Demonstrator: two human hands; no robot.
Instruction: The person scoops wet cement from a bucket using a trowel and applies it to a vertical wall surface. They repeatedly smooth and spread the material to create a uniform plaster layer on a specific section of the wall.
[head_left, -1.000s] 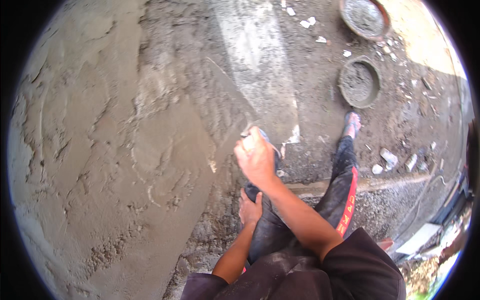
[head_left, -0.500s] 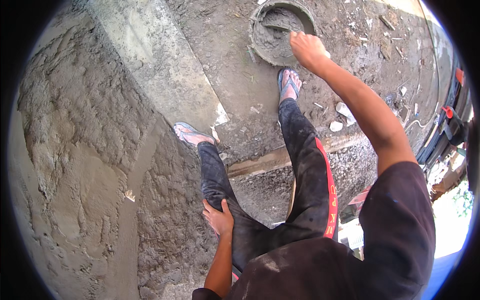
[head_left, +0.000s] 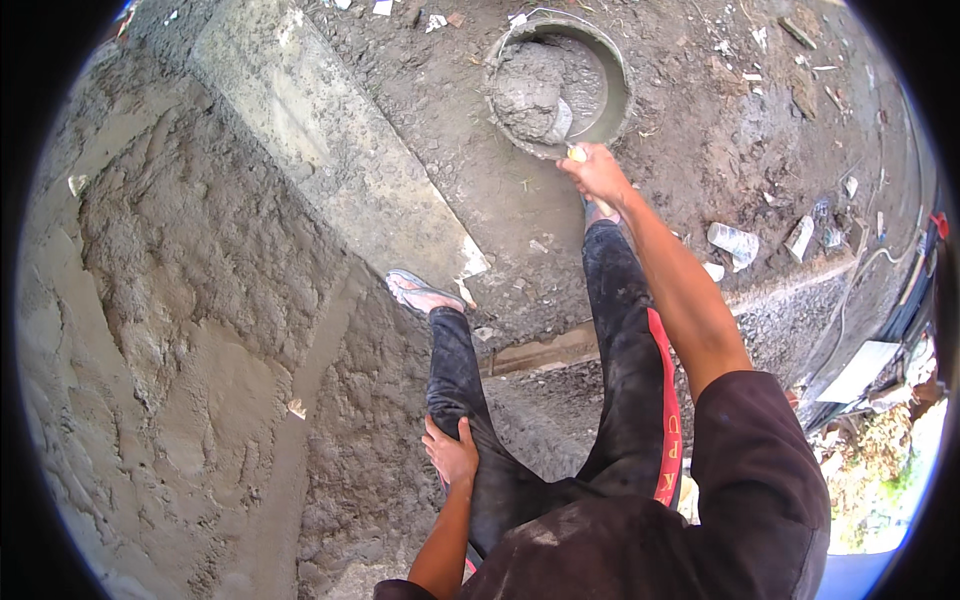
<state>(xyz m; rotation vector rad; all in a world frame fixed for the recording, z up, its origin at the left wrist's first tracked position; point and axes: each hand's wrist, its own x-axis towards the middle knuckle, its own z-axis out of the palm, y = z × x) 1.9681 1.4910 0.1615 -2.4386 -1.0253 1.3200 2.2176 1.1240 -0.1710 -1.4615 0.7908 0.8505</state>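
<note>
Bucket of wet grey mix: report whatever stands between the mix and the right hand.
Seen from above, only the near rim of the bucket lies between the right hand and the wet grey mix. The trowel in that hand reaches over it. Nothing else visible blocks the way.

Black cloth trousers [head_left: 622,395] at lower centre are striped red with yellow lettering. At upper centre, grey-brown tones are shown by wet mortar [head_left: 527,85] in a round grey basin [head_left: 619,85]; at upper left, a long flat slab [head_left: 330,140] is mottled pale grey.
</note>
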